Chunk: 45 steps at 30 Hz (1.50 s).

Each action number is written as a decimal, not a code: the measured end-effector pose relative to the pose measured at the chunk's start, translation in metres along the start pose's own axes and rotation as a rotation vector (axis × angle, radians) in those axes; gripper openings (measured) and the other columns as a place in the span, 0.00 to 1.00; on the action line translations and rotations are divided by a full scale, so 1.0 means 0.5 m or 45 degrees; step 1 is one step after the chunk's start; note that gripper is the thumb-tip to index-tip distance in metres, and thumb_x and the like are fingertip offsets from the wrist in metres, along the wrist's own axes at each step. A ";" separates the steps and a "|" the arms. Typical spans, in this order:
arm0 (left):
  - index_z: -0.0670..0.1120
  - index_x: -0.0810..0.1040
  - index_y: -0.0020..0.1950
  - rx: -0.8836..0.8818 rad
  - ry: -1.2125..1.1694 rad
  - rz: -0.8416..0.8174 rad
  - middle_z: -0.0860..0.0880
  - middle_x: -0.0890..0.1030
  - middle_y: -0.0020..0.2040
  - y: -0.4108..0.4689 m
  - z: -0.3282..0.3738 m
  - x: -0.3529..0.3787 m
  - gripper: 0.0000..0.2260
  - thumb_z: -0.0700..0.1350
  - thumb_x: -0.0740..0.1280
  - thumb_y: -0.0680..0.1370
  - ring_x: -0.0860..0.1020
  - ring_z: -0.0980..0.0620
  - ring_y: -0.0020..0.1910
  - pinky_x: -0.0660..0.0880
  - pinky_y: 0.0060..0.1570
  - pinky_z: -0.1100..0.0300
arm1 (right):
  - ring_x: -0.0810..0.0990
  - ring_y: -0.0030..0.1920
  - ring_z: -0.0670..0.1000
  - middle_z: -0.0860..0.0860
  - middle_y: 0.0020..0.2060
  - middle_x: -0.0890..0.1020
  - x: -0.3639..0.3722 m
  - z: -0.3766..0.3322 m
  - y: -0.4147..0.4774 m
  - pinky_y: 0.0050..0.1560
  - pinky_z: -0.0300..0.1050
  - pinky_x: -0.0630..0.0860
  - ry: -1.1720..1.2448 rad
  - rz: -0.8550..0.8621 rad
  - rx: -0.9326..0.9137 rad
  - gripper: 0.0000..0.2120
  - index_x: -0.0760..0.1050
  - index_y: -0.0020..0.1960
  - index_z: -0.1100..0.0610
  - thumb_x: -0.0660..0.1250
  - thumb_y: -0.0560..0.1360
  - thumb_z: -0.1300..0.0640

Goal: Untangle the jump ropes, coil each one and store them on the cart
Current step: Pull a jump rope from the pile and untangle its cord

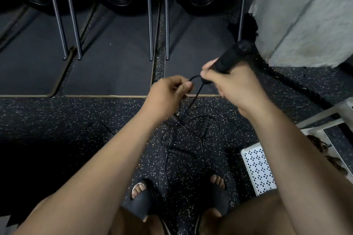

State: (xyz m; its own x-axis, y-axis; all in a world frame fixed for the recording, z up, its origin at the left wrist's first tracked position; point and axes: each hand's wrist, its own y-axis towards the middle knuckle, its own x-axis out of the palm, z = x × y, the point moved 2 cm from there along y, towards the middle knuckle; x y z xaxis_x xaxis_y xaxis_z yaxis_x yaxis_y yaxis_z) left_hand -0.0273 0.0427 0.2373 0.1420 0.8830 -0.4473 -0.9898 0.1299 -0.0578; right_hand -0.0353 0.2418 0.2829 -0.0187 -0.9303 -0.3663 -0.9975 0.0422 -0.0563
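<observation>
Two hands are up in front of me, both busy with one thin black cord [196,89]. My right hand [232,84] has its grip closed around a thick black jump-rope handle [232,56], which tilts up and away to the right, with its rounded end clear of my fist. The cord leaves the handle's lower end beside my fingers. My left hand [168,92] pinches a small loop of that same cord between thumb and fingertips, just beside the right hand but apart from it.

From the loop the cord drops to the speckled rubber floor [57,116], where the rest of the ropes lie in a loose tangle [183,133] between my hands and my feet. Three more ribbed black handles show in it: one just below my left wrist [175,118], one to its right [205,125], and one nearer my sandals [179,153].

The white cart [257,170] stands low on my right, its perforated shelf partly hidden behind my right forearm. A heavy black rope [298,84] runs along the floor by the wall.
</observation>
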 end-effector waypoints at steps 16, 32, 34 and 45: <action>0.40 0.84 0.51 -0.061 -0.844 0.098 0.44 0.81 0.43 -0.003 0.059 -0.048 0.06 0.43 0.71 0.84 0.77 0.54 0.36 0.75 0.36 0.63 | 0.84 0.43 0.52 0.47 0.40 0.87 0.096 -0.012 -0.035 0.48 0.51 0.81 -0.395 -0.493 -0.063 0.09 0.85 0.50 0.49 0.78 0.72 0.48; 0.40 0.81 0.58 -0.109 -1.005 0.140 0.49 0.77 0.38 -0.004 0.063 -0.058 0.11 0.47 0.69 0.85 0.77 0.55 0.35 0.76 0.37 0.61 | 0.79 0.35 0.43 0.43 0.34 0.83 0.101 -0.033 -0.039 0.36 0.38 0.72 -0.228 -0.250 -0.103 0.07 0.82 0.42 0.48 0.79 0.72 0.48; 0.45 0.84 0.56 -0.145 -0.873 0.096 0.48 0.80 0.42 -0.006 0.057 -0.055 0.09 0.50 0.69 0.85 0.79 0.54 0.40 0.76 0.43 0.58 | 0.82 0.39 0.41 0.42 0.36 0.85 0.089 -0.038 -0.035 0.38 0.36 0.73 -0.127 -0.161 -0.112 0.06 0.83 0.41 0.46 0.79 0.73 0.50; 0.52 0.80 0.55 -0.098 -0.530 -0.134 0.40 0.87 0.53 -0.023 0.049 0.008 0.09 0.44 0.74 0.78 0.85 0.44 0.52 0.77 0.54 0.48 | 0.69 0.28 0.46 0.48 0.31 0.76 0.030 -0.035 -0.006 0.34 0.45 0.68 0.483 0.111 -0.133 0.06 0.81 0.43 0.52 0.78 0.74 0.58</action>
State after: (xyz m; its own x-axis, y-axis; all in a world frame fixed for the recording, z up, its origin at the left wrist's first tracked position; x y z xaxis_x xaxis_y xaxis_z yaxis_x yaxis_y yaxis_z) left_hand -0.0152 0.0559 0.2580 0.2170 0.9754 -0.0381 -0.9653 0.2086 -0.1573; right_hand -0.0336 0.2212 0.2940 -0.1075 -0.9942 0.0043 -0.9923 0.1075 0.0619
